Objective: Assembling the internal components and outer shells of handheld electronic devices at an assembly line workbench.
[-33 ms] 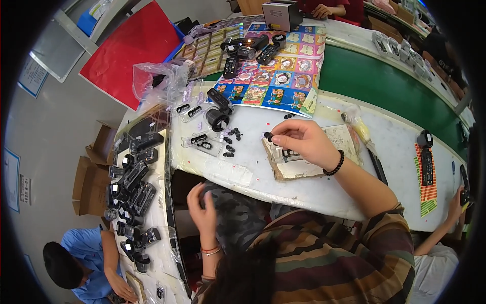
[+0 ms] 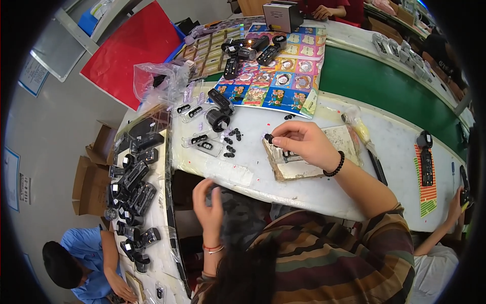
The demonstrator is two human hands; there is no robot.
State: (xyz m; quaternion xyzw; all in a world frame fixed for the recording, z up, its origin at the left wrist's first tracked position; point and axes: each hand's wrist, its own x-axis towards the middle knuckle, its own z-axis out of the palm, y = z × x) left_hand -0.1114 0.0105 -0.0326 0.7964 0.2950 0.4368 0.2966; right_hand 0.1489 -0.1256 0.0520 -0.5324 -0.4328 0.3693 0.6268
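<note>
While your left hand (image 2: 206, 209) hovers unclenched, your right hand (image 2: 306, 143): pinching a small black piece (image 2: 269, 138).
Clear trays (image 2: 216, 151): black inserts (image 2: 199, 139) inside.
Plastic bag (image 2: 146, 77): contents unclear.

Extends the right forearm (image 2: 362, 183) up and leftward, pinching with thumb (image 2: 284, 144) and forefinger (image 2: 287, 133) of the right hand (image 2: 305, 144); holds the left hand (image 2: 207, 215) upright on a raised left forearm (image 2: 210, 261), with thumb apart from loosely curled fingers (image 2: 199, 196).
</note>
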